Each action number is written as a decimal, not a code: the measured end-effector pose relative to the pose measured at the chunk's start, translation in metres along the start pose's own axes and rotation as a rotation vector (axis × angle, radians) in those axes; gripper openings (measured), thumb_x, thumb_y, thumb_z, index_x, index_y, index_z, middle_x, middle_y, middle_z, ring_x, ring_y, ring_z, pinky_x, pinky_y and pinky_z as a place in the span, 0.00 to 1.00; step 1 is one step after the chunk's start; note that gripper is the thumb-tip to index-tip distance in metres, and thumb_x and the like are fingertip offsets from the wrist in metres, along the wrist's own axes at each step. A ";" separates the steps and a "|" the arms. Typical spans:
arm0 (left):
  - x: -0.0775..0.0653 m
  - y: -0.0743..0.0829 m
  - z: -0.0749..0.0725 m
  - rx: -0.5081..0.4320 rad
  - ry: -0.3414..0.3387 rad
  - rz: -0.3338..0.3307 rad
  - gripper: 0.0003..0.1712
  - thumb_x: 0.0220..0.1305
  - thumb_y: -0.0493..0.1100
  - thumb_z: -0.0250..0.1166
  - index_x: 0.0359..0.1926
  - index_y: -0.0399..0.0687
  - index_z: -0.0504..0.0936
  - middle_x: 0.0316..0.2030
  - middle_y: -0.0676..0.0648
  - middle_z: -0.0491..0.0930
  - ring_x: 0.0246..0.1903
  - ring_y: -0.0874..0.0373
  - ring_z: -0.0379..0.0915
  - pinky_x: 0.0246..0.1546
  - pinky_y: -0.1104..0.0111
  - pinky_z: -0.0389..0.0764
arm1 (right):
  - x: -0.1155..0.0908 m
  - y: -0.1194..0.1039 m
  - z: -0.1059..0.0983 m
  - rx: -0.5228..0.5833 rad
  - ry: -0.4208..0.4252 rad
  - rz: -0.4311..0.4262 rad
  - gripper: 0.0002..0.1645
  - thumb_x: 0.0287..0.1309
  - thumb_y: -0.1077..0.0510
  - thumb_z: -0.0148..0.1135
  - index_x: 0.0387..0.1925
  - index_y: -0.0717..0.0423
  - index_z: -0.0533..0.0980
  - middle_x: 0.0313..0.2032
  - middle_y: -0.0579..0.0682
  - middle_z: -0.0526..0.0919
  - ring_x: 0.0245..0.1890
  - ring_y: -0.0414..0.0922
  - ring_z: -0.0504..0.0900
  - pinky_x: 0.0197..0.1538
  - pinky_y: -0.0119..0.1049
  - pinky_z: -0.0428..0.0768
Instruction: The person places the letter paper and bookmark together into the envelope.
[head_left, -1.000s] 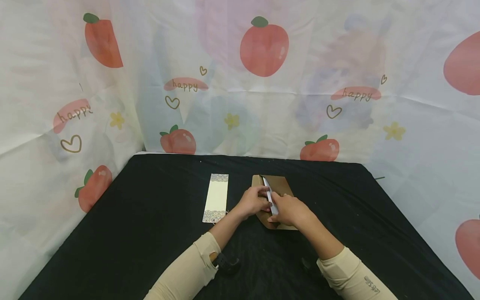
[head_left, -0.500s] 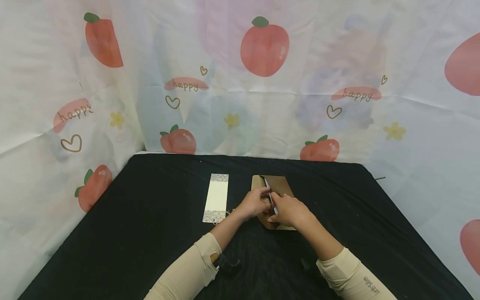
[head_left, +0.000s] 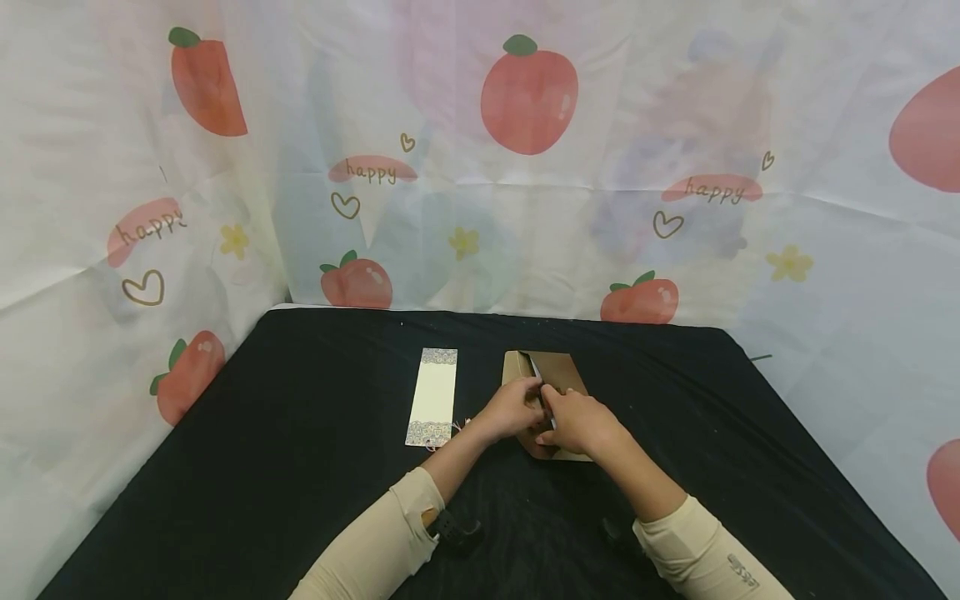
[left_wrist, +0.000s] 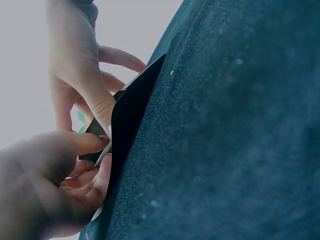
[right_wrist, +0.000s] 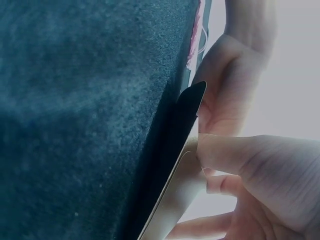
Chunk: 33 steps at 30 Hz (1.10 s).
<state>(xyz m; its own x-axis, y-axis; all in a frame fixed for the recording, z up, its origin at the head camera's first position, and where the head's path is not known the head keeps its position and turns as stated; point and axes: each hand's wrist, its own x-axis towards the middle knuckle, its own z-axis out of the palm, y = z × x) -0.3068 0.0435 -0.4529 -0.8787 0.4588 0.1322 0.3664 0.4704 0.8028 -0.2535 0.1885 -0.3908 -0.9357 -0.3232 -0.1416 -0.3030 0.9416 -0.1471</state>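
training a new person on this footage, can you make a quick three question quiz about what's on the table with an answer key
1. True or false: the bookmark lies on top of the envelope.
2. Multiple choice: what colour is the cloth that they lie on? a) red b) black c) white
3. Open: which hand is nearer the bookmark?

Key:
1. False; it lies apart from the envelope, to its left.
2. b
3. The left hand; the right hand is on the far side of it from the bookmark.
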 end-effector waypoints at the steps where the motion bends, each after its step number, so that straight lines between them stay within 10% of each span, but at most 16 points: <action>1: 0.000 0.000 0.000 0.018 0.001 0.006 0.28 0.67 0.38 0.71 0.66 0.37 0.78 0.61 0.40 0.77 0.60 0.49 0.73 0.60 0.60 0.75 | 0.000 0.000 0.000 0.000 0.002 -0.001 0.32 0.58 0.47 0.78 0.54 0.58 0.73 0.41 0.59 0.80 0.41 0.62 0.83 0.38 0.54 0.82; 17: -0.001 0.001 -0.014 -0.188 -0.086 -0.069 0.33 0.66 0.32 0.69 0.70 0.35 0.71 0.47 0.41 0.80 0.28 0.53 0.82 0.28 0.65 0.84 | -0.001 -0.001 -0.001 0.003 -0.002 0.018 0.41 0.58 0.46 0.78 0.64 0.61 0.71 0.51 0.68 0.80 0.48 0.66 0.82 0.42 0.59 0.83; 33: 0.001 -0.009 -0.051 -0.204 -0.059 -0.066 0.20 0.68 0.30 0.68 0.60 0.34 0.81 0.39 0.45 0.82 0.31 0.53 0.81 0.31 0.66 0.85 | 0.003 0.001 0.002 -0.016 0.020 0.055 0.34 0.55 0.45 0.80 0.54 0.59 0.73 0.40 0.60 0.80 0.41 0.61 0.83 0.40 0.56 0.82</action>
<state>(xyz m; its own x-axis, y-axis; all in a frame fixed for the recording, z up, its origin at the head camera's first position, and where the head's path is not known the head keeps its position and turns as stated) -0.3270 0.0015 -0.4301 -0.8772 0.4778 0.0463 0.2338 0.3410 0.9105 -0.2565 0.1877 -0.3938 -0.9544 -0.2689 -0.1295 -0.2534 0.9593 -0.1243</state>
